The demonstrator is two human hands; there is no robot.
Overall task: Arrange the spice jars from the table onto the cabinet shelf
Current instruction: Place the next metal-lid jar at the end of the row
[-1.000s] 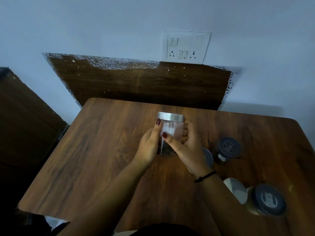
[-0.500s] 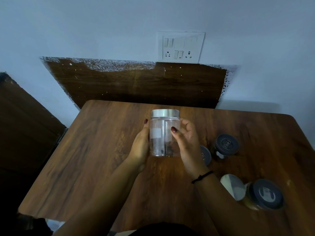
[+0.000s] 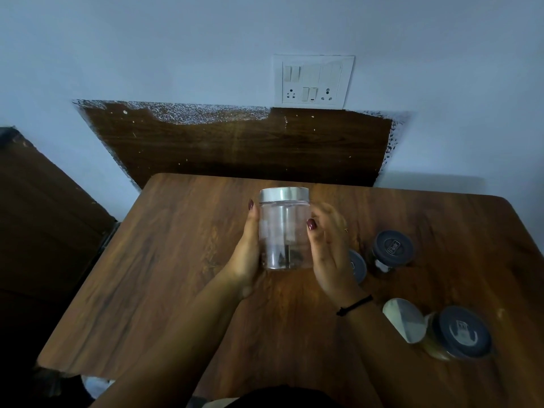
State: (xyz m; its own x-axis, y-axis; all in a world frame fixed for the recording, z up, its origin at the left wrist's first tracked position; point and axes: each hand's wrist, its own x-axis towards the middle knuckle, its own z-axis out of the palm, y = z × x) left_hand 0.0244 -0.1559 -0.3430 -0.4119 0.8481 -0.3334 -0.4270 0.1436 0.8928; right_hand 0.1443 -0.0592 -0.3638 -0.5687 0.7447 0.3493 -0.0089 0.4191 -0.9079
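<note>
- Head view: clear jar (image 3: 284, 231), upright with its silver lid on, held over the table (image 3: 147, 275).
- Left hand (image 3: 247, 251) and right hand (image 3: 329, 251) grip its opposite sides.
- Dark-lidded jars (image 3: 393, 248) stand to the right.

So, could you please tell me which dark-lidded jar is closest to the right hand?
The half-hidden jar whose lid peeks out behind the right hand; the neighbouring jar and the yellowish-filled jar stand farther right, clear of it.

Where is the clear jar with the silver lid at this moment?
The clear jar is near the centre of the head view, held between the left hand and the right hand over the table, left of the dark-lidded jars.
</note>
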